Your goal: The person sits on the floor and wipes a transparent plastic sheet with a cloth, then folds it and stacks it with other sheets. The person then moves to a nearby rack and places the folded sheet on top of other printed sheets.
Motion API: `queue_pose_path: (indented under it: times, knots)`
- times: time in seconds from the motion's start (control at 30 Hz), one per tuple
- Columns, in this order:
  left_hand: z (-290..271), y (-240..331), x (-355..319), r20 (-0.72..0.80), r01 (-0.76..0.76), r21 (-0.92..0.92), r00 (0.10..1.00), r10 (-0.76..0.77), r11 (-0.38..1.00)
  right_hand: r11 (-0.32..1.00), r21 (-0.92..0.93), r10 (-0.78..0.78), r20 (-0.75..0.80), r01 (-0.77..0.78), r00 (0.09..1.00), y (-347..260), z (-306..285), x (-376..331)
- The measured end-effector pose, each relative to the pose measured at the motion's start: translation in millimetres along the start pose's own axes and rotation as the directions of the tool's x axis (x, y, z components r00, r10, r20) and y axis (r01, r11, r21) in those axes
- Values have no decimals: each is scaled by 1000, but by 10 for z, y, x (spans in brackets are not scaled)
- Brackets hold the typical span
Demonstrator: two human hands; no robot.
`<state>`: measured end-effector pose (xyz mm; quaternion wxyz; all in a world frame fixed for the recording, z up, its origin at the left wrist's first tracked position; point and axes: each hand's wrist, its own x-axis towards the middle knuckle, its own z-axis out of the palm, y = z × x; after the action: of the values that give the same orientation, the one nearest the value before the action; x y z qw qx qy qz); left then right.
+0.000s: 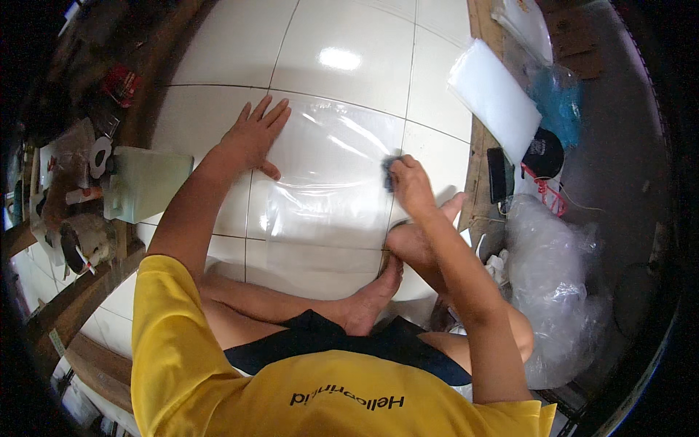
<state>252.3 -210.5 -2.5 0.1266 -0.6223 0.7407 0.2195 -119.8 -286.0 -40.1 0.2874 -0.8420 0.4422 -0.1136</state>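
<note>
Plastic sheet [333, 178] lies already spread on the floor [357, 33], though ripples remain; left hand [251, 142] splayed open at its left edge, right hand [413, 183] closed around a dark object [389, 175] opposite.

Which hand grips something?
The right hand, gripping a small dark object; the left hand is spread at the left edge of the clear plastic.

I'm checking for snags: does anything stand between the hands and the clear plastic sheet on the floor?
Nothing visible blocks the left hand, spread at the left edge of the clear plastic sheet. At the right edge, a small dark object in the right hand comes between.
</note>
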Motion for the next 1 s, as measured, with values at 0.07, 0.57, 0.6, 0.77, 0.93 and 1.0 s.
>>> queue_pose_path:
  times: [0.07,0.57,0.6,0.77,0.93,1.0]
  knots:
    - [34,-10,-60,10,28,23,1000,-28,999,943,-327,-44,47,57,998,-96,-321,17]
    - [27,-4,11,-71,-11,-10,997,10,1000,989,9,-147,-58,148,987,-1363,880,386]
    - [51,20,18,-78,-22,-23,997,20,999,994,34,-97,-65,99,993,-1155,878,367]
    - [116,-6,31,-39,-10,-37,999,9,999,971,-237,-64,-125,33,990,-365,112,45]
    - [39,-4,50,-34,15,20,999,-15,1000,982,-171,34,-246,-78,969,-323,-157,136]
    - [55,-22,57,-35,-10,2,999,10,1000,993,-74,-113,-308,95,945,-746,51,365]
